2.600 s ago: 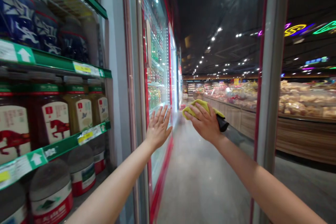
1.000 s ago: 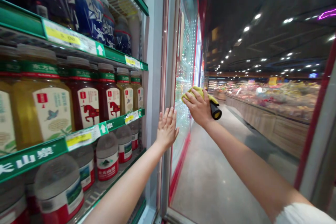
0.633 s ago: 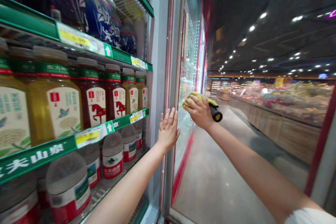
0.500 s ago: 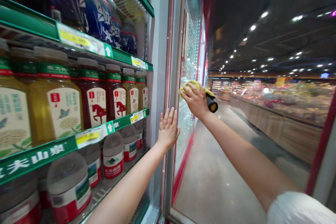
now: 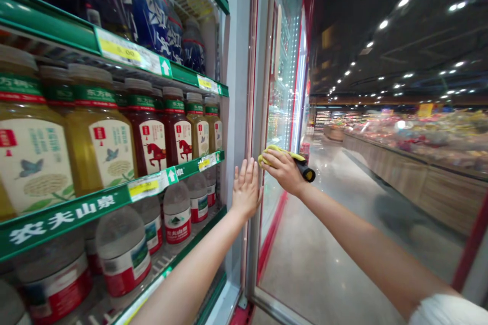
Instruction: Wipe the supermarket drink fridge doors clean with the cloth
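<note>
My left hand (image 5: pixel 247 189) lies flat with its fingers stretched out against the metal edge of the cooler doorway. To its right, my right hand (image 5: pixel 283 170) presses a yellow cloth (image 5: pixel 275 151) onto the glass door (image 5: pixel 278 127), near the door's hinge-side frame (image 5: pixel 263 86). A black cylindrical handle (image 5: pixel 306 170) sticks out past the right hand; how it is held is partly hidden by the fingers.
On the left, cooler shelves (image 5: pixel 114 205) with green price strips hold several bottles (image 5: pixel 109 144) close to my left forearm. Past the door lie a shiny floor (image 5: pixel 324 264) and a wooden produce stand (image 5: pixel 415 177).
My right hand has moved down along the glass with the yellow cloth. The view has shifted slightly, and my left hand stays against the frame.
</note>
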`<state>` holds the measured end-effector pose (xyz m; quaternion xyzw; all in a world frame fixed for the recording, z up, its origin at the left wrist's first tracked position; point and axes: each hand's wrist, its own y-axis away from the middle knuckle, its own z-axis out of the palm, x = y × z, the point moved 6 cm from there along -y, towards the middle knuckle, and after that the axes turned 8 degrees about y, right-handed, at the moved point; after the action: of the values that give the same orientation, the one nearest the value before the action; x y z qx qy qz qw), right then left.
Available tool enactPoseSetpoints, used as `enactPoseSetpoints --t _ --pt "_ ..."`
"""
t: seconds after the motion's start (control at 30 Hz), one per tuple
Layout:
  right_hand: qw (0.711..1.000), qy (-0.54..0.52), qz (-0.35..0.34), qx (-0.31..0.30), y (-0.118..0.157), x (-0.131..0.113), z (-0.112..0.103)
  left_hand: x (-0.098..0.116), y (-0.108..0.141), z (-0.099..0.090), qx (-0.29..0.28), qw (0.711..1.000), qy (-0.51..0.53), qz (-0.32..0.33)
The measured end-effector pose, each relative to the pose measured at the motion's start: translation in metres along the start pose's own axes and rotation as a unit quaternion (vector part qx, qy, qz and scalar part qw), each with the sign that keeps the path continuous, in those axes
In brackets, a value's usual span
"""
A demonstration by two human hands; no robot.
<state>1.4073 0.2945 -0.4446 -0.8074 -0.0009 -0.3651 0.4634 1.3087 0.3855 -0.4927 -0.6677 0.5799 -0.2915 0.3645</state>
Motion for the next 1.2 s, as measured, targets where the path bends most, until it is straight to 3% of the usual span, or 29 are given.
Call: enactPoseSetpoints --t 0.13,0.27,0.5,0.6,0.7,0.93,1.2 --pt "0.999 0.002 0.001 0.04 -0.022 0.009 0.0 -0.002 -0.003 -0.007 0.018 1.0 -0.013 -0.01" --pt "0.999 0.017 -0.025 0.033 -0.053 0.018 0.007 -0.002 -0.008 -0.006 0.024 0.999 -0.025 -0.011" --pt "0.996 0.076 0.051 0.02 -0.137 0.094 -0.001 -0.002 -0.027 -0.004 0.043 0.998 -0.036 0.004" --pt "0.994 0.086 0.069 0.02 -0.149 0.105 0.0 -0.001 -0.032 -0.002 0.045 0.998 -0.036 0.005" --pt "0.996 0.077 0.053 -0.003 -0.134 0.09 0.005 -0.001 -0.026 0.004 0.043 0.999 -0.028 -0.006" --pt "0.998 0.022 0.002 -0.062 -0.067 0.031 0.018 0.001 0.007 0.021 0.001 0.999 -0.013 -0.033" --pt "0.996 -0.03 -0.053 -0.063 0.007 -0.033 0.037 0.006 0.048 0.039 -0.045 0.996 -0.005 -0.073"
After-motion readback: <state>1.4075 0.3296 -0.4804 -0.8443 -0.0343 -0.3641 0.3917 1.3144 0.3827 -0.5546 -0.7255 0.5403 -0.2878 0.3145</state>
